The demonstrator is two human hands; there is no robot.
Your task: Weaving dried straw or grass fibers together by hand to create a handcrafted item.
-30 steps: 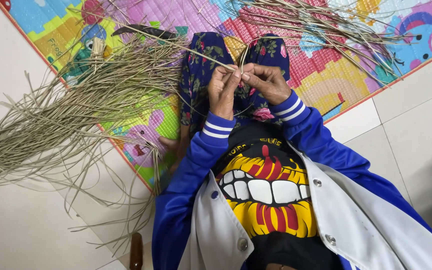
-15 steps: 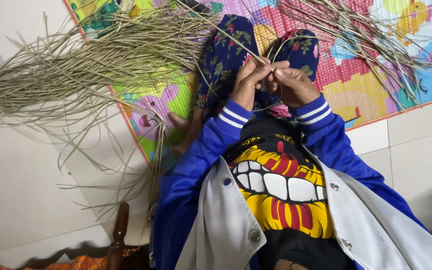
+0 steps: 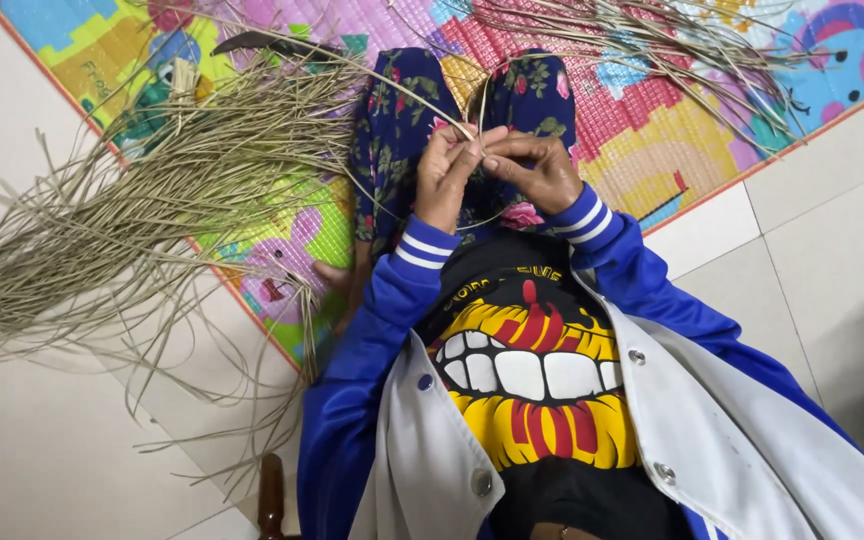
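the thin pale reed strip (image 3: pixel 452 122) is pinched between both hands just above the person's lap, over the flowered trousers (image 3: pixel 402 130). going from the left: a big loose bundle of dried reed strips (image 3: pixel 122 220) fans out across the pale tiled floor (image 3: pixel 42 440) and onto the colourful play mat (image 3: pixel 282 240), its strands lying mostly along a line from lower left to upper right, close enough, it seems, for the next strand to be drawn without shifting the seat. a dark curved blade (image 3: pixel 262 42) lies on the mat at the bundle's upper end.

the left hand (image 3: pixel 447 175) has its grip pressed together on the strip, fingertips up, and the right hand (image 3: pixel 532 170) meets it fingertip to fingertip, its grip also pinching the strip; holding it so close together probably keeps the short span taut and steady while it is being worked. the strip's long axis runs from the pinch up and to the left, its free length trailing toward the big bundle, with a slack loop hanging below the hands. the exact end inside the fingers is hidden.

further right, a second, sparser scatter of strips (image 3: pixel 652 50) lies on the mat, well apart from the hands.
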